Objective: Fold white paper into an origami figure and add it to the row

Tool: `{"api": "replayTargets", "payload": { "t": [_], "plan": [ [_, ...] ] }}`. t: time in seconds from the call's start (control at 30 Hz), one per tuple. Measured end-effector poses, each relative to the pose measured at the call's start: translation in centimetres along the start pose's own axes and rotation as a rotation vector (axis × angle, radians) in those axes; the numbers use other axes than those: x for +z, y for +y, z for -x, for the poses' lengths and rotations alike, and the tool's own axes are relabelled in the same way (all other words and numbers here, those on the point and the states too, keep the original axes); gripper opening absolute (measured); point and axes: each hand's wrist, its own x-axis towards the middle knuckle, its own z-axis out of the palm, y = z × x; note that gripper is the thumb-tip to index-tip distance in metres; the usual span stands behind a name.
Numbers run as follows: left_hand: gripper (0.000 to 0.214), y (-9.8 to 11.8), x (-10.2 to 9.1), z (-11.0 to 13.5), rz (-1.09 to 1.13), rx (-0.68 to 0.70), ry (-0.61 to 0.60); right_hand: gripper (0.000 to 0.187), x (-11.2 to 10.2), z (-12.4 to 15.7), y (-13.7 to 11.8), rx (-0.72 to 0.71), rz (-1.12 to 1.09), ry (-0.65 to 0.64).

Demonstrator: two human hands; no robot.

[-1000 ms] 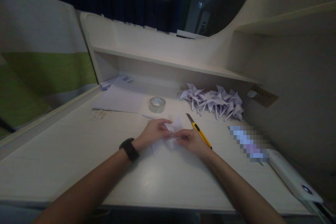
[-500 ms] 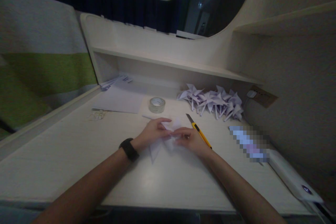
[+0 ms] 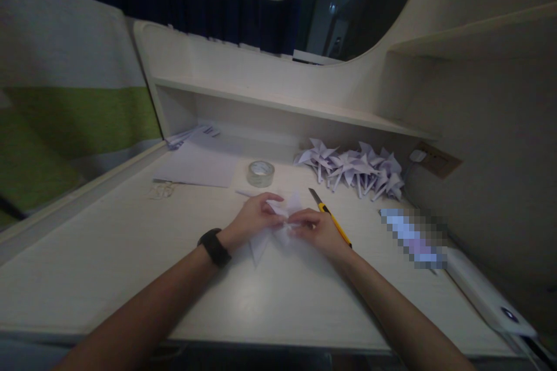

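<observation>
My left hand (image 3: 253, 217), with a black watch on the wrist, and my right hand (image 3: 319, 231) meet at the middle of the desk. Both pinch a folded white paper shape (image 3: 278, 226) with pointed flaps, held just above the desk top (image 3: 130, 255). One flap points down and left under my left hand, another sticks up behind the fingers. A yellow utility knife (image 3: 331, 219) with its blade out lies right beside my right hand.
A roll of clear tape (image 3: 260, 173) stands behind the hands. White sheets (image 3: 198, 165) lie at the back left. A heap of folded paper pinwheels (image 3: 354, 169) sits under the shelf (image 3: 278, 101) at the back right. A white device (image 3: 487, 293) lies along the right edge.
The paper shape has been turned a little between my fingers; its lower flap now points down and left. My right hand shifted slightly up toward the left hand.
</observation>
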Motion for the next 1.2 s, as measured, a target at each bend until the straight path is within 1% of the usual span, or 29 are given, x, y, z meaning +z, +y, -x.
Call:
{"api": "replayTargets", "payload": {
  "t": [0.17,0.33,0.53,0.73,0.83,0.97,1.1,1.2],
  "plan": [
    [0.047,0.33,0.13,0.15,0.053,-0.033,0.017,0.018,-0.04,0.09,-0.06,-0.056,0.052,0.034],
    [0.043,0.48,0.11,0.14,0.167,-0.059,0.051,0.011,-0.08,0.18,-0.22,-0.086,0.112,0.018],
    [0.044,0.32,-0.24,-0.05,0.083,-0.029,0.054,0.007,0.00,0.24,-0.01,-0.049,0.136,0.033],
    [0.047,0.25,-0.06,-0.02,-0.026,-0.033,0.066,0.008,0.05,0.12,-0.12,-0.019,0.105,0.054],
    [0.049,0.25,-0.04,0.03,-0.009,-0.038,0.043,0.012,0.02,0.12,-0.17,0.003,0.086,0.053],
    [0.050,0.55,-0.05,0.24,0.034,-0.046,0.016,0.017,0.06,0.19,-0.11,0.031,0.046,0.020],
    [0.046,0.95,0.02,0.45,0.047,-0.040,0.017,0.020,0.17,0.28,-0.08,0.029,0.058,0.022],
    [0.044,0.91,0.07,0.39,0.022,-0.032,0.042,0.017,0.26,0.37,-0.15,0.001,0.089,0.035]
  ]
}}
